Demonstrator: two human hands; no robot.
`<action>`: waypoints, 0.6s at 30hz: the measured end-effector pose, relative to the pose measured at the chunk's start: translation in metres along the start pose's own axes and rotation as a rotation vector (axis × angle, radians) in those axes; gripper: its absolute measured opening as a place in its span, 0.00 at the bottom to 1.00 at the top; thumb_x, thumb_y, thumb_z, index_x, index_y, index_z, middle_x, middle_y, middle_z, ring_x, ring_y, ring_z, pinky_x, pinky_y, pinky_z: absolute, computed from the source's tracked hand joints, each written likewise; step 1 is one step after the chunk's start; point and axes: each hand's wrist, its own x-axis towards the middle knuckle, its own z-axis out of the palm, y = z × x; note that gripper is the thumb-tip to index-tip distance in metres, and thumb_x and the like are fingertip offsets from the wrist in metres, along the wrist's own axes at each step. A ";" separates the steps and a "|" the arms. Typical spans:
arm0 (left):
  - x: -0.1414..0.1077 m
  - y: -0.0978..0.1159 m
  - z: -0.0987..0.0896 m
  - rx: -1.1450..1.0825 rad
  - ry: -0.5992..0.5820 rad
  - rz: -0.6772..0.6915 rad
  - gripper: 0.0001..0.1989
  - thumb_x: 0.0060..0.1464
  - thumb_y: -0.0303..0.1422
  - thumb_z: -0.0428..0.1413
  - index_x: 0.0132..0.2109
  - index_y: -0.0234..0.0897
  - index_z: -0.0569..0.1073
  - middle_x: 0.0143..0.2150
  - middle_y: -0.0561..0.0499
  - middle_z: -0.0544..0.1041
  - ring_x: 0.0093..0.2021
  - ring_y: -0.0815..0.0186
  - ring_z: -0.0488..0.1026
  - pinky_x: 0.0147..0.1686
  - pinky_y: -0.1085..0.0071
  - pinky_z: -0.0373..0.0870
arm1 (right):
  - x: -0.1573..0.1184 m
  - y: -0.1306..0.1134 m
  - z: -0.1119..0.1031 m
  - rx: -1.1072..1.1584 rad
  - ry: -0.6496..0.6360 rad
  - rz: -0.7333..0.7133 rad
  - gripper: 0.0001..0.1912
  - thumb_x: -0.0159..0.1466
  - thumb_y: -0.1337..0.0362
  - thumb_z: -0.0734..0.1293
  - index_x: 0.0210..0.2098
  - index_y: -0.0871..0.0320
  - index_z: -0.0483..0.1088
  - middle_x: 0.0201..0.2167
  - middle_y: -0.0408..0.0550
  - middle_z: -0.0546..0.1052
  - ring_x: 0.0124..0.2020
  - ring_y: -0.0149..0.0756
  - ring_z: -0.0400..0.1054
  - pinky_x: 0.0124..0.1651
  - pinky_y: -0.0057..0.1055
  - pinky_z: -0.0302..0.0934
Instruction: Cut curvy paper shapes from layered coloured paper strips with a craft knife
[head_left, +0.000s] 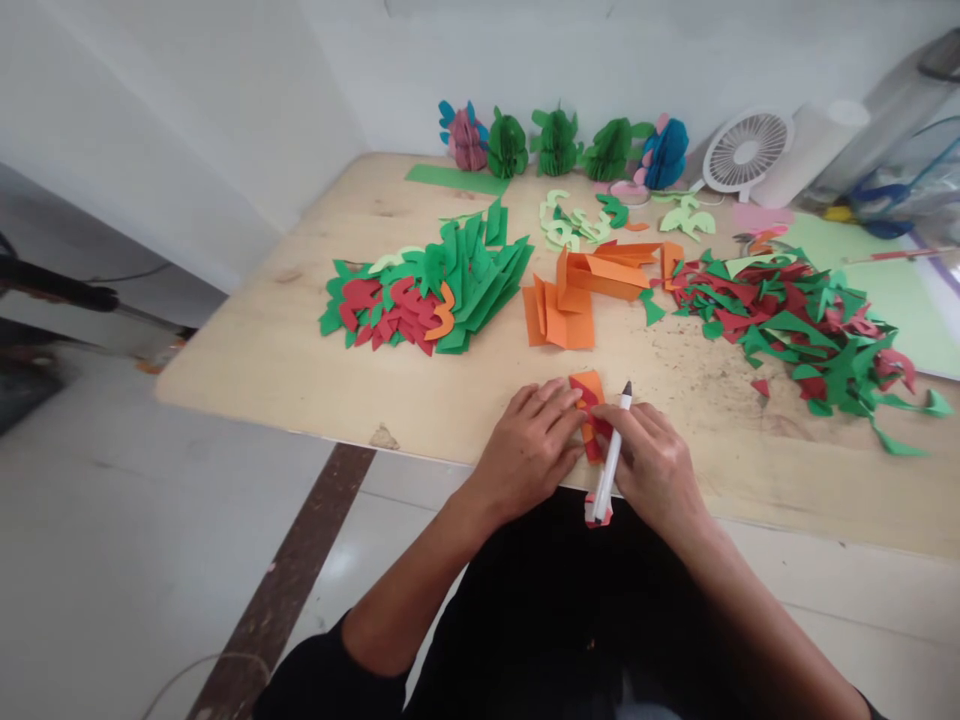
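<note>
At the table's front edge lies a small orange paper piece with a red cut-out on top. My left hand rests on its left side, fingers flat and extended over the paper. My right hand is closed around a white marker and touches the red cut-out from the right. The marker's dark end points up and away, and its lower end reaches past the table edge. A small pinkish-red thing shows at that lower end, too small to make out.
On the wooden table, green folded papers and red cut-outs lie left, orange folded papers ahead, scraps right. Honeycomb paper figures and a white fan stand along the wall.
</note>
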 end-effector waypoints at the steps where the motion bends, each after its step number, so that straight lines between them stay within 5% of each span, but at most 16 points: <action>1: 0.000 0.000 0.000 0.000 -0.003 -0.002 0.17 0.63 0.32 0.49 0.57 0.35 0.70 0.61 0.40 0.71 0.66 0.51 0.62 0.62 0.47 0.61 | 0.000 0.000 0.000 0.003 -0.001 0.002 0.14 0.67 0.72 0.58 0.46 0.57 0.72 0.33 0.52 0.76 0.36 0.43 0.68 0.39 0.39 0.65; 18: 0.002 0.002 -0.003 -0.048 -0.025 -0.065 0.15 0.63 0.31 0.47 0.53 0.33 0.72 0.62 0.41 0.71 0.64 0.53 0.63 0.64 0.49 0.59 | 0.001 -0.001 0.000 0.008 0.000 0.006 0.14 0.65 0.74 0.59 0.46 0.59 0.72 0.32 0.52 0.77 0.37 0.43 0.69 0.40 0.39 0.67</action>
